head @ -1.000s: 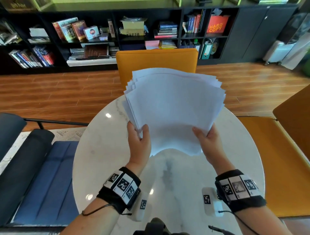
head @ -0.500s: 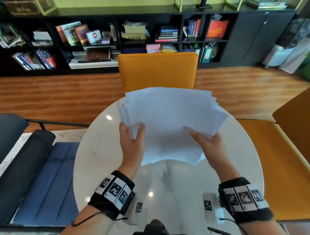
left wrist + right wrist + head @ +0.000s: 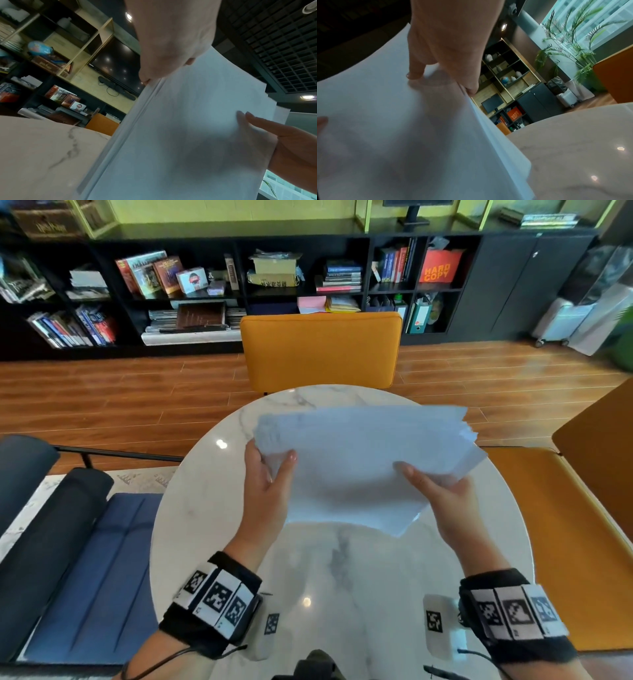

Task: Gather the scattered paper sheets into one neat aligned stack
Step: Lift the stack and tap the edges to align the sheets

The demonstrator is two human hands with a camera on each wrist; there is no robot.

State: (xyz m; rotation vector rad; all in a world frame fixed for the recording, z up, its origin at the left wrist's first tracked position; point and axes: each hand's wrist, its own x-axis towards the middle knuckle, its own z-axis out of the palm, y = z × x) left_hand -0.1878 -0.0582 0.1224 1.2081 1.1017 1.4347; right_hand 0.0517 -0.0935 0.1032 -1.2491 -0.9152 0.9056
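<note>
While one table (image 3: 205, 508) lies below, two hands (image 3: 270, 491) clasp one paper bundle (image 3: 359, 460).

Thin white paper sheets (image 3: 359, 460), matt, slightly translucent with finger shadows showing through in wrist views. Round table (image 3: 205, 508) of white marble-look stone, grey-veined, polished glossy with light glints. Chair (image 3: 320, 350) upholstered in matt mustard cloth. Floor (image 3: 102, 395) of warm wood planks, satin sheen. Wrist bands (image 3: 212, 604) of black cloth carrying printed marker tags.
</note>
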